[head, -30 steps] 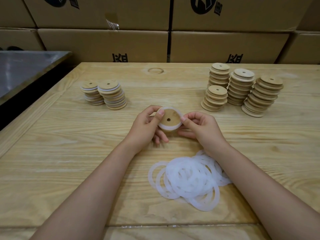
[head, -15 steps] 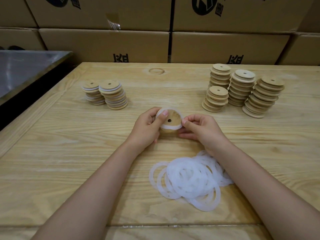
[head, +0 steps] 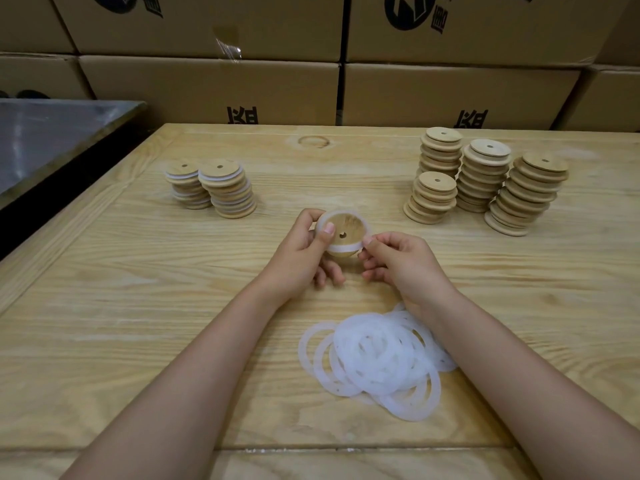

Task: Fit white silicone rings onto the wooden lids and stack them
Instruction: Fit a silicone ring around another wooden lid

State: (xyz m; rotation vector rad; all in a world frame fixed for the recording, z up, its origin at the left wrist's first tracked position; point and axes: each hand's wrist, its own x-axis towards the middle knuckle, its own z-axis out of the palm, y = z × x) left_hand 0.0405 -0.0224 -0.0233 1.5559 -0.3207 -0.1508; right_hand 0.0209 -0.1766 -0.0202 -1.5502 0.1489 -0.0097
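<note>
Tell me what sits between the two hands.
A wooden lid with a white silicone ring around it, gripped by the left hand and right hand, in the head view.

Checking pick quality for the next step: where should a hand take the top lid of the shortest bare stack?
Probably pinch the top lid by its rim, on opposite sides, coming from above and the near side. It lies flat and exposed, while taller stacks crowd it behind and to the right.
</note>
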